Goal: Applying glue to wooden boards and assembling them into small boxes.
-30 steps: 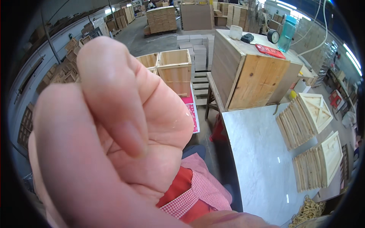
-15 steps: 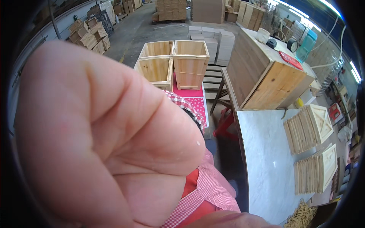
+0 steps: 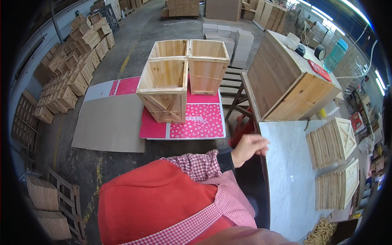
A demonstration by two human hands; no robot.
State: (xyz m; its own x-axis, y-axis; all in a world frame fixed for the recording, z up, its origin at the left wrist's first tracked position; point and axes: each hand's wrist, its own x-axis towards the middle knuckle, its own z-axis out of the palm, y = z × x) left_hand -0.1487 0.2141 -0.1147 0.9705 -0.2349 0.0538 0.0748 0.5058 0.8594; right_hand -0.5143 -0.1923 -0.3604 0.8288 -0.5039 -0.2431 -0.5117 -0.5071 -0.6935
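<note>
My left hand [image 3: 250, 149] reaches out from a checked sleeve with a dark cuff, beside the near left edge of the white-topped table [image 3: 286, 171]. Its fingers are bent and drawn together, and nothing shows in them. It touches no object that I can see. My right hand is out of view. Ahead and left of the hand, three tall open wooden boxes [image 3: 166, 105] stand upright and close together on pink printed board [image 3: 196, 126]. The nearest one has a crossed brace on its side.
Two stacks of wooden panels [image 3: 332, 141] lie on the table, with a yellowish tangled heap [image 3: 321, 230] below. Beyond stands a large wooden cabinet [image 3: 286, 77] bearing a blue-green bottle [image 3: 335, 55]. Flat brown cardboard [image 3: 108, 124] covers floor at left; wooden crates [image 3: 65, 87] line the wall.
A hand that filled the left half of the picture close up is gone from there. The boxes and floor behind it show, and my left hand appears small near the table edge.
</note>
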